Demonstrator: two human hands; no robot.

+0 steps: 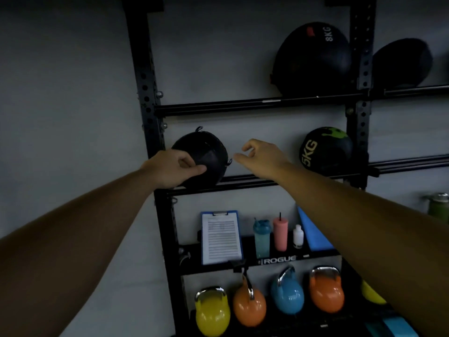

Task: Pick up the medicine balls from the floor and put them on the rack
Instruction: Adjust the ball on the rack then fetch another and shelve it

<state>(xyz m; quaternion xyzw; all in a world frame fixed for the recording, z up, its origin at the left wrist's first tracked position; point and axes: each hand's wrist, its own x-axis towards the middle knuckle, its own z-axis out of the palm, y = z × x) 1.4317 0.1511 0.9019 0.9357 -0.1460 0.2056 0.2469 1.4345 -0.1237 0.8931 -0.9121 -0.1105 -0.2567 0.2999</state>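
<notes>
A small black medicine ball (206, 152) rests on the middle rails of the black rack (267, 182), at their left end. My left hand (173, 167) lies against the ball's front left side, fingers curled and touching it. My right hand (261, 158) hovers just right of the ball, fingers loosely apart, holding nothing. A black ball marked 5KG (325, 148) sits at the right end of the same rails. On the rails above rest a large black ball marked 8KG (313, 58) and another dark ball (402, 63).
Below the rails, a shelf carries a blue clipboard (221, 237), a teal bottle (262, 237), a pink tumbler (280, 233), a small white bottle (298, 237) and a blue pad (313, 229). Coloured kettlebells (212, 310) stand beneath. A green flask (438, 205) stands far right.
</notes>
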